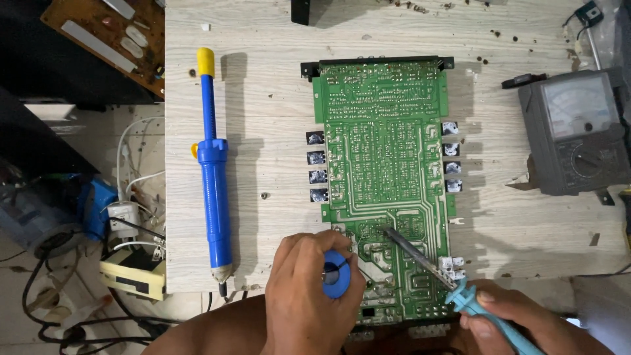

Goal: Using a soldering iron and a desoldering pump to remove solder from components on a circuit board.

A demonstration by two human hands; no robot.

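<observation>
No package or sign shows; the nearest thing to a label is the pale dial face of the grey analogue meter (573,135) at the right edge of the frame, a rounded box with a black knob below the scale.

The left hand (309,289), at lower centre, has its fingers (299,248) curled together around a small blue spool of solder (336,274), pinching it against the palm; a thin wire runs from the spool up toward the board. The right hand (509,322), in the lower right corner, has its fingers closed around the light blue handle of a soldering iron (434,266), whose dark metal shaft slants up and left so that its tip rests on the lower middle of the board.

The green circuit board (384,177) lies solder side up in the middle of the pale wooden counter (263,85), a long rectangle covered in fine traces, with small square silver-faced parts along both side edges and a black bracket at its top edge.

A blue desoldering pump (213,177) with a yellow plunger cap lies on the counter left of the board, well apart from it. A brown circuit board (108,36) sits at the upper left.
</observation>
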